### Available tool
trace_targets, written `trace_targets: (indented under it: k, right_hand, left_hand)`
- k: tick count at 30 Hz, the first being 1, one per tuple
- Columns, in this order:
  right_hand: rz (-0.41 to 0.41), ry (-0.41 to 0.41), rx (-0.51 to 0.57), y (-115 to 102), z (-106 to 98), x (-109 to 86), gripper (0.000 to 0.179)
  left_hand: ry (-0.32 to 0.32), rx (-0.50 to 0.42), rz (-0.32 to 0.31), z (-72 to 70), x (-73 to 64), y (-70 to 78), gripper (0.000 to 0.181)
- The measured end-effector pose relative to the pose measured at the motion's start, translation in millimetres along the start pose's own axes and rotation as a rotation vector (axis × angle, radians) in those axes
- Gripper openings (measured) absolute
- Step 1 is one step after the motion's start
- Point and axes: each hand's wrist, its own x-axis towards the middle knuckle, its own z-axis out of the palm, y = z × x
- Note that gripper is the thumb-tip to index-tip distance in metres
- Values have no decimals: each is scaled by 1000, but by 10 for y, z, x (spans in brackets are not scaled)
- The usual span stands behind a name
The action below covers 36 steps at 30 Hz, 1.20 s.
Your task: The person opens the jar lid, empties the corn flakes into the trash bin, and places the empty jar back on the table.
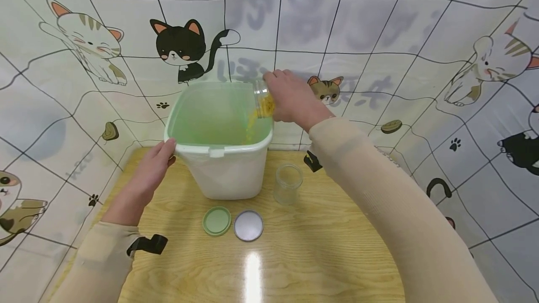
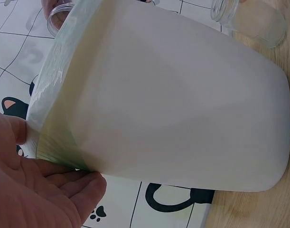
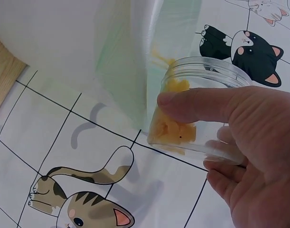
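Note:
A white trash bin [image 1: 223, 174] with a pale green liner bag [image 1: 202, 113] stands against the wall. My left hand [image 1: 148, 169] grips the bin's near left corner, thumb by the rim and fingers beneath it in the left wrist view. Over the right side of the bin, my right hand [image 1: 290, 98] holds a clear glass jar [image 3: 211, 71] tipped on its side. Soft yellow pieces [image 3: 171, 128] lie inside the jar, and some yellow bits [image 1: 251, 125] are falling from its mouth into the liner.
A second glass jar [image 1: 288, 183] stands upright, without a lid, right of the bin. In front of the bin, a green lid [image 1: 216, 221] and a silvery-white lid [image 1: 248, 225] lie side by side on the wooden table [image 1: 320, 256]. A cat-patterned sheet [image 1: 261, 22] surrounds the table.

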Motion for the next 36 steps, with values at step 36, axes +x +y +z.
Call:
trace_targets:
  k: [36]
  right_hand:
    - [-77, 51, -184, -37, -60, 12, 67]
  left_hand:
    - [29, 2, -3, 24, 17, -23, 75]
